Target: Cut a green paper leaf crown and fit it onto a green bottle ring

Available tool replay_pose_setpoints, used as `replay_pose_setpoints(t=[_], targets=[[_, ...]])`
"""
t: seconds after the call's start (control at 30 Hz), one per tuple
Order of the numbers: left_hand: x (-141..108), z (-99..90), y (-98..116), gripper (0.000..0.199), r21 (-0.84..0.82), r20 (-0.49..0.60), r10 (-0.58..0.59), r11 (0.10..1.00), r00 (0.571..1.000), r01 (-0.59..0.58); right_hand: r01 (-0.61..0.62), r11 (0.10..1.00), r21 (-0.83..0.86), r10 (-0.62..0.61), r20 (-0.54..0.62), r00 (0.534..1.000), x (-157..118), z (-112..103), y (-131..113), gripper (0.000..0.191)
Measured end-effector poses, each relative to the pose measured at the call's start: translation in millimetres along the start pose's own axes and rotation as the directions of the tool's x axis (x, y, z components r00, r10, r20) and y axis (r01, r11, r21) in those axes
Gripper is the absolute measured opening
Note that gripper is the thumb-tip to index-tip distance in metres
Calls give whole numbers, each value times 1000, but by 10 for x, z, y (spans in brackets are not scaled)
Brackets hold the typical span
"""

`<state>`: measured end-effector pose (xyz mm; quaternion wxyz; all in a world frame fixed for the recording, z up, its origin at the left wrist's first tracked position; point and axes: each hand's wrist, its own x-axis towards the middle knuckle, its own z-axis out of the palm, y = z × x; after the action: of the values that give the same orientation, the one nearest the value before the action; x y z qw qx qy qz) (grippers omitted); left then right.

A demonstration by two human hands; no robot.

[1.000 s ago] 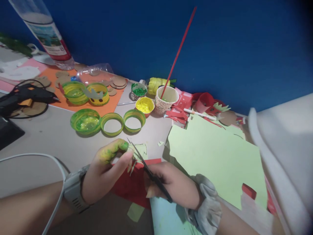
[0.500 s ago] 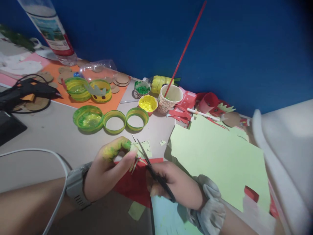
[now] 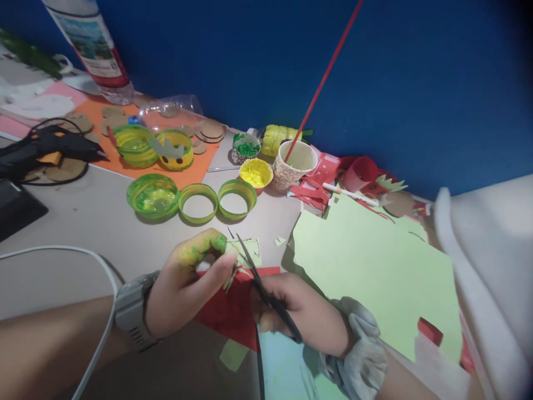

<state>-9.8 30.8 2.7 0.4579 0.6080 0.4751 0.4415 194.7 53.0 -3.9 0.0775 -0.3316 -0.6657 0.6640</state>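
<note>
Between thumb and fingers, my left hand point(image 3: 187, 283) pinches a small piece of pale green paper point(image 3: 251, 253) with dark lines drawn on it. Yellow and green paint marks the fingers. My right hand point(image 3: 291, 311) grips dark-handled scissors point(image 3: 272, 303), whose parted blades lie across the green paper by my left fingertips. Thin cut strips hang below the left thumb. Beneath both hands lies red paper point(image 3: 231, 305). Just beyond them stand a green-and-yellow painted cup base point(image 3: 153, 214) and two painted rings point(image 3: 197, 218), point(image 3: 237, 214) in a row.
A paper cup point(image 3: 287, 175) with a red stick stands behind, beside cups of yellow paint point(image 3: 255, 175) and green paint point(image 3: 246, 147). Large green paper point(image 3: 370, 255) covers the right side. A glue gun point(image 3: 58, 147), a bottle point(image 3: 95, 55) and a white cable point(image 3: 109, 289) are on the left.
The whole view has shifted slightly, with things sitting a little further right. Both hands, the scissors and the paper keep nearly the same places relative to each other.
</note>
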Motion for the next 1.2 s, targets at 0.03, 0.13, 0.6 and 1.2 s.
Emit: replay_pose_setpoints(t=[0.03,0.13,0.6,1.2], targets=[[1,-1,-2,27,1,-2,4,1000,1000,-4,-6,1000,-4,6,1,1000,-2,1,3,64],[6,-5,-1,28,-3,0,-1,1000,1000,1,0,1000,-14,0,2,1000,-7,1,4,64],[12,2,-2,29,-7,-9,12,1000,1000,-12,-35,998,-57,35,-11,999,-6,5,-14,68],[-9,-18,-4,29,14,2,5,1000,1000,-5,-11,1000,20,12,-21,1000,1,5,-4,61]])
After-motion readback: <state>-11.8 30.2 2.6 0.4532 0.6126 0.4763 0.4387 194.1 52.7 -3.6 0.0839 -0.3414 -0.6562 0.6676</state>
